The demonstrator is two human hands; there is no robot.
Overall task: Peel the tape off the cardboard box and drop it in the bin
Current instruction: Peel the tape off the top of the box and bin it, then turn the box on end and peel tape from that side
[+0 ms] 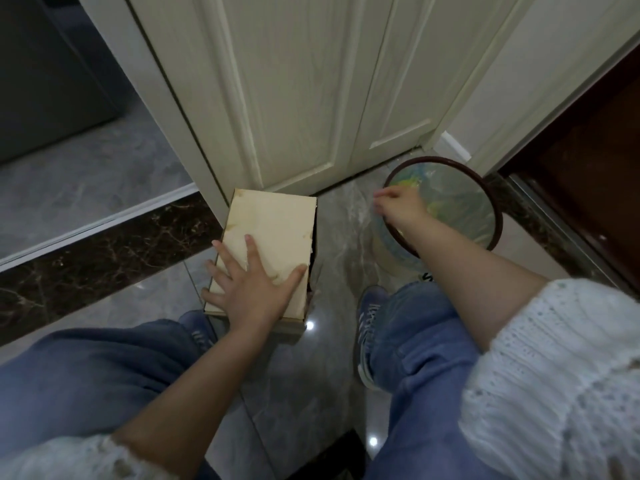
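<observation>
A: Box looks like pale tan cardboard, scuffed top, sitting on the grey floor by the white door. Left hand lies flat, fingers spread.

B: Right hand is over the bin rim, fingers curled; can't tell if it's holding tape.

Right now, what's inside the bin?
The bin holds a clear liner with yellowish-green scraps. The right hand over its rim covers part; whether it holds tape cannot be told.

White knit sleeves pushed up the forearms, loose blue jeans, blue sneakers with white stripes and laces
</observation>
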